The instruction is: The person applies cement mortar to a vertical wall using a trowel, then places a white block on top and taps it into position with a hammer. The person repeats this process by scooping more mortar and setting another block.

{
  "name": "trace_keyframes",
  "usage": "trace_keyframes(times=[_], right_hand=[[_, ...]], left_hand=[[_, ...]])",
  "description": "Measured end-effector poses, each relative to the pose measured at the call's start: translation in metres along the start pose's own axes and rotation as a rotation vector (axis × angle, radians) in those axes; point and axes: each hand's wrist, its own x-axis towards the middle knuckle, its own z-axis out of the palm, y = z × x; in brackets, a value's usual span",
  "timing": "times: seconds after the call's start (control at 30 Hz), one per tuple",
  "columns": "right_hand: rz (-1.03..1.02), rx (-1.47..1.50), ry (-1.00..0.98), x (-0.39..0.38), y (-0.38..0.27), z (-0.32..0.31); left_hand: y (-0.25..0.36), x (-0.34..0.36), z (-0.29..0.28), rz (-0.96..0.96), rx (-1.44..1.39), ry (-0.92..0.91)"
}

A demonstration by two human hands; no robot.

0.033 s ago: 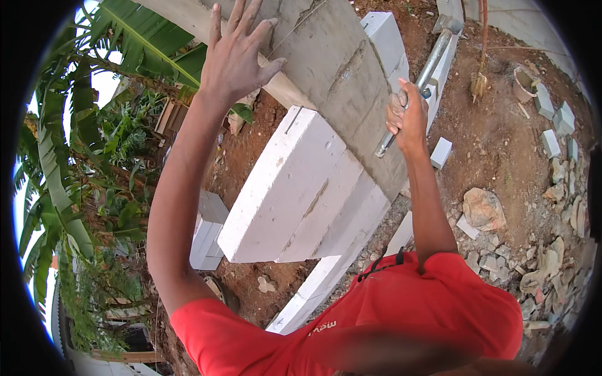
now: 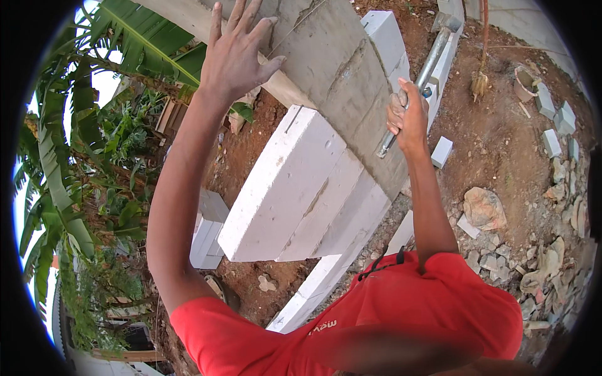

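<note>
It was an outdoor building site: a white block wall (image 2: 295, 188) and loose blocks (image 2: 441, 152) sat among bare red earth (image 2: 476, 128), rubble (image 2: 544, 276) and broad-leaved plants (image 2: 147, 39).

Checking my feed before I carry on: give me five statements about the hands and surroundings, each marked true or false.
1. The right hand grips a metal tool. True.
2. The left hand is clenched into a fist. False: it is open, fingers spread.
3. The shirt is blue. False: it is red.
4. Large green leaves show on the picture's left. True.
5. The bucket is on the picture's left. False: it is on the right.
</note>
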Motion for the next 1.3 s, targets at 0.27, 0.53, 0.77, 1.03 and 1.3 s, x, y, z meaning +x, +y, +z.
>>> trace_keyframes(times=[0.27, 0.53, 0.77, 1.03, 1.3], right_hand=[[-0.005, -0.077, -0.062, 0.007, -0.004, -0.002], [0.010, -0.071, -0.103, 0.013, -0.007, -0.004], [0.008, -0.138, -0.113, 0.020, -0.010, -0.009], [0.025, -0.190, -0.134, 0.018, -0.012, -0.007], [0.011, -0.242, -0.161, 0.016, -0.015, -0.010]], left_hand=[[-0.007, 0.010, 0.012, -0.053, 0.016, -0.110], [-0.001, 0.019, 0.019, -0.074, 0.052, -0.065], [0.002, 0.024, 0.017, -0.074, 0.017, -0.046], [-0.003, 0.020, 0.027, -0.066, 0.190, -0.058], [0.000, 0.021, 0.031, -0.063, 0.162, -0.002]])
